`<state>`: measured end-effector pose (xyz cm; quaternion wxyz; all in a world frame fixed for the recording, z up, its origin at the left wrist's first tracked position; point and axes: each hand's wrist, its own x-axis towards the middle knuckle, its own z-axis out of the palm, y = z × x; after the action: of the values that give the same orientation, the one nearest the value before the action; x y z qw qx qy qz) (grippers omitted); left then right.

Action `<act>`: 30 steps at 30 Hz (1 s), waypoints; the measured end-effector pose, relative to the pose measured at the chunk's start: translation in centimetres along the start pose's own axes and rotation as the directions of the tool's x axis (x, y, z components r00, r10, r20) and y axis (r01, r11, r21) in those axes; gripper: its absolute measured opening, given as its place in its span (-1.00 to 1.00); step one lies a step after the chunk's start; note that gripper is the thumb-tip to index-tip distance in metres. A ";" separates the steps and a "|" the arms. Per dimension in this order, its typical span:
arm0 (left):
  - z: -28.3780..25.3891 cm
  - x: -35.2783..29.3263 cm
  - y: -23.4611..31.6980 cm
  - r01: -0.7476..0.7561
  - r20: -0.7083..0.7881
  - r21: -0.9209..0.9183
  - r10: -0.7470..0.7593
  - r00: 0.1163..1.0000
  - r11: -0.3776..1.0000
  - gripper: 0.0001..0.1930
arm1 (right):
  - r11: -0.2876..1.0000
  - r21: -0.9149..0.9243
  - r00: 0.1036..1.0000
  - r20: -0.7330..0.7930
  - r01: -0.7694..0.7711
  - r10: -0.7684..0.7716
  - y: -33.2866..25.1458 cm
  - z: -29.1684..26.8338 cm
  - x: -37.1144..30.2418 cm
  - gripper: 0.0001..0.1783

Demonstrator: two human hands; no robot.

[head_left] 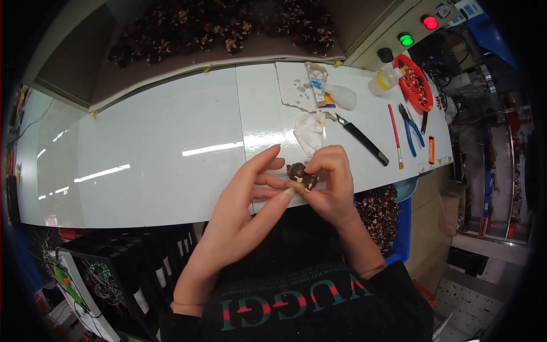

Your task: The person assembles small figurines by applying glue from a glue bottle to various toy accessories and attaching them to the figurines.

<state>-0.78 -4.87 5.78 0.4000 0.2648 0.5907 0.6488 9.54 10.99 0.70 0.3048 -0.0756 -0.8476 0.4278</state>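
Note:
Just above the table's near edge, my right hand (330,185) pinches a small dark brown figurine (297,171) with pale and red bits on it. The kind of figure is too small to make out. On the other side of it is my left hand (245,202), fingers stretched and apart. Its thumb tip comes close to the figurine's lower side and my right thumb; whether it touches is hard to tell. A crumpled white tissue (309,132) lies just beyond the hands. To the right of that rests a black craft knife (364,141).
A squeeze bottle (342,97) lies on stained card (292,85). Rightward are a red-handled brush (394,128), blue-handled pliers (412,134), an orange lighter (431,149), a yellow-banded bottle (383,83) and a red bowl (404,62). Brown figurines (228,28) fill the back shelf. A blue bin (404,228) stands below.

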 end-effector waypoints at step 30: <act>-1.0 1.9 -4.0 -0.165 -0.054 0.098 0.171 0.984 0.981 -0.70 | 0.993 0.068 0.995 0.032 -0.095 0.093 -0.5 1.5 0.2 -0.74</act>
<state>-1.85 -3.90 1.45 0.3122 0.3118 0.6082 0.6598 8.52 9.76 0.48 0.2744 -0.0986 -0.8321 0.4719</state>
